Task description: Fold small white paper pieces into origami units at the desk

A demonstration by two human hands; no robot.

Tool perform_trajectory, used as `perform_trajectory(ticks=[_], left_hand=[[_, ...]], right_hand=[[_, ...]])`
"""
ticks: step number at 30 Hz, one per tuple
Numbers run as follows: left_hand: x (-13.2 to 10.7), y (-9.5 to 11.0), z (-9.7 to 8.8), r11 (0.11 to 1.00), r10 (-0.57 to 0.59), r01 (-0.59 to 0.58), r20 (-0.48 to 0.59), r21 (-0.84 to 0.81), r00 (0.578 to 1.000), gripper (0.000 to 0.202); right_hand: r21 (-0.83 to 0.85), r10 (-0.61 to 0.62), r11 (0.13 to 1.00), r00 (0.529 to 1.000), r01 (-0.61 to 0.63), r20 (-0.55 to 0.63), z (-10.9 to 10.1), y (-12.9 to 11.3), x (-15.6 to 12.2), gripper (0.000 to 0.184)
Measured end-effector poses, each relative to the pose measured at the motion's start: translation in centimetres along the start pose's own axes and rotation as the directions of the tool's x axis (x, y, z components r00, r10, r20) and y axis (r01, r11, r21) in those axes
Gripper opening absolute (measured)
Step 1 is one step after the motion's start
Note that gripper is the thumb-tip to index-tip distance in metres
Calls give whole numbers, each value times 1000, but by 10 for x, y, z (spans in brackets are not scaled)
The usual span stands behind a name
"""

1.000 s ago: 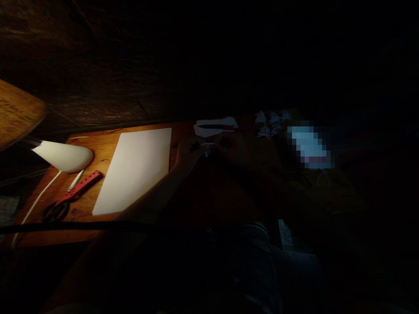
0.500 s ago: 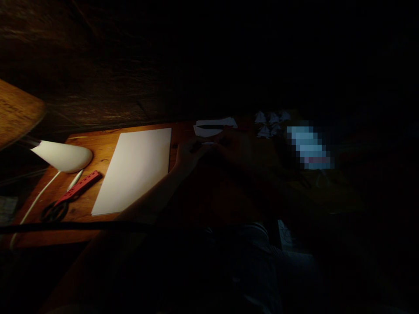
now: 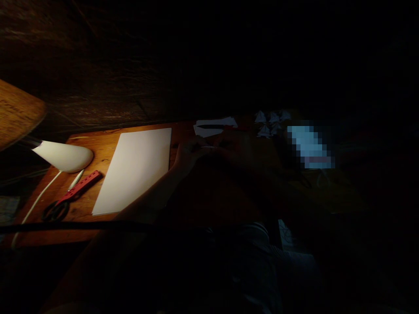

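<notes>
Midway along the desk point(image 3: 106, 150), I'm remotely watching the left hand point(image 3: 187, 153) and right hand point(image 3: 234, 150) pinch a small white paper point(image 3: 207, 147) from both sides, probably to keep it steady, while a dark blade point(image 3: 209, 127) lies across the far sheets point(image 3: 204, 132), maybe weighing 'em down.

Since 1.0 s ago, the small white paper piece point(image 3: 207, 147) between left hand point(image 3: 189, 152) and right hand point(image 3: 234, 150) went from showing a downward wedge to just a thin pale edge, sitting slightly lower than 0.5 s ago, with right hand reading darker than at first.
</notes>
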State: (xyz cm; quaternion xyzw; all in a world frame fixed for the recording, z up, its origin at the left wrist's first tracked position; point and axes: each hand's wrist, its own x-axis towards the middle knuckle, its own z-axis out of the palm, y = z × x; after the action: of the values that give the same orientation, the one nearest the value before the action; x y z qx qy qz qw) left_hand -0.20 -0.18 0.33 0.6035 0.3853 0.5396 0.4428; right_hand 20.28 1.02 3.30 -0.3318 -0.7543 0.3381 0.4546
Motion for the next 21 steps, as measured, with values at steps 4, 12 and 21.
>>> perform_trajectory(ticks=[4,12,21], left_hand=[[2,1,0,1000,19,-19,31,-18,999,30],[2,1,-1,1000,-1,3,80,-28,997,39],[4,-2,-1,995,-51,57,69,-84,996,37]], right_hand=[[89,64,994,998,-65,13,-3,-1,1,48],[209,107,971,991,-120,76,-6,7,2,38],[168,82,981,993,-95,81,-4,2,1,30]])
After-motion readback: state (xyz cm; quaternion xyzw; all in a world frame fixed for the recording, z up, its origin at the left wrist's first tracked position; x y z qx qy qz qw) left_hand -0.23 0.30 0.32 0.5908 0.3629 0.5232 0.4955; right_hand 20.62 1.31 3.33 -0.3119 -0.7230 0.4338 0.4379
